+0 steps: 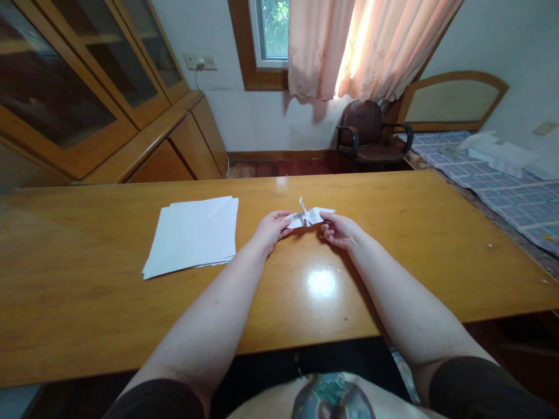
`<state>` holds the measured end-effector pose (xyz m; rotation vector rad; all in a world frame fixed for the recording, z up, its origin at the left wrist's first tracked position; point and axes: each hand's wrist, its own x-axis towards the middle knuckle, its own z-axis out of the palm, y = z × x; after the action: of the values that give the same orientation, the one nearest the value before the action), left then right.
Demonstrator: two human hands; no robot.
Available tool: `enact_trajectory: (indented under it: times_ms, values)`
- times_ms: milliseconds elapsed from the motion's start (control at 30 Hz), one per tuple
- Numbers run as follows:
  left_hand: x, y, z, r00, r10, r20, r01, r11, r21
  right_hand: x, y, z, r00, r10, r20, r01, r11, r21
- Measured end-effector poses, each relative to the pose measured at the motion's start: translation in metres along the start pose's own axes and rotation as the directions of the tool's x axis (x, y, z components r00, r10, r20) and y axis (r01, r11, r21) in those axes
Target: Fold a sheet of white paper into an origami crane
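Observation:
A white folded paper crane (308, 217) is held between my two hands, just above the wooden table (279, 308). Its wings spread to left and right, and a thin pointed part sticks up from the middle. My left hand (271, 229) pinches the left wing between thumb and fingers. On the other side my right hand (341, 230) grips the right wing with the thumb on top and the fingers curled below. To the left of my left hand lies a stack of white paper sheets (192, 237), its edges slightly uneven.
Tall wooden cabinets (174, 139) stand beyond the table on the left. A brown armchair (369, 134) is behind the far edge, below the pink curtain (323, 52). To the right is a bed with a checked cover (489, 174) and white items on it.

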<state>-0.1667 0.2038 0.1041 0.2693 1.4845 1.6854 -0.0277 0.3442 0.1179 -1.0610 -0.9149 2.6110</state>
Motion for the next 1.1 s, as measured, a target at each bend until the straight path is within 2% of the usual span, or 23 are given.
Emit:
enact_trajectory:
  times_ms: [67,167,233,467,567,667,767,900,1000,1100]
  values:
    - [-0.001,0.000,0.000,1.000,-0.006,-0.002,0.006,1.000,0.018,0.001,0.002,0.000,0.999,-0.042,-0.018,0.041,0.997,-0.065]
    - [-0.004,0.002,0.002,1.000,-0.004,-0.003,0.005,0.998,0.059,0.002,0.006,0.000,0.981,-0.188,-0.053,0.174,0.964,-0.200]
    - [-0.006,0.003,0.003,1.000,-0.011,0.012,0.010,0.996,0.085,0.003,0.008,0.000,0.969,-0.241,-0.054,0.219,0.940,-0.261]
    - [-0.004,0.001,0.002,0.998,-0.013,0.062,0.008,0.996,0.084,0.008,0.007,-0.007,0.981,-0.189,-0.036,0.176,0.958,-0.224]
    - [-0.003,0.000,0.002,0.996,-0.013,0.083,0.003,0.993,0.114,0.008,0.007,-0.005,0.992,-0.125,-0.012,0.120,0.976,-0.180]
    - [-0.005,0.001,0.002,0.995,-0.033,0.096,0.022,0.993,0.115,0.006,0.008,-0.002,0.993,-0.104,0.057,0.115,0.964,-0.238]
    - [-0.006,0.001,0.001,0.991,0.013,0.134,-0.034,0.986,0.162,0.004,0.011,-0.001,0.976,-0.193,0.103,0.217,0.905,-0.366]
    - [-0.007,0.000,0.001,0.964,0.126,0.236,-0.197,0.932,0.305,0.001,0.017,0.002,0.928,-0.362,0.082,0.340,0.738,-0.583]
    - [-0.008,-0.003,0.000,0.931,0.152,0.332,-0.294,0.850,0.437,-0.003,0.021,0.006,0.920,-0.373,0.120,0.361,0.689,-0.628]
    - [-0.010,-0.004,0.000,0.921,0.146,0.361,-0.324,0.800,0.504,-0.005,0.023,0.008,0.912,-0.380,0.156,0.388,0.672,-0.631]
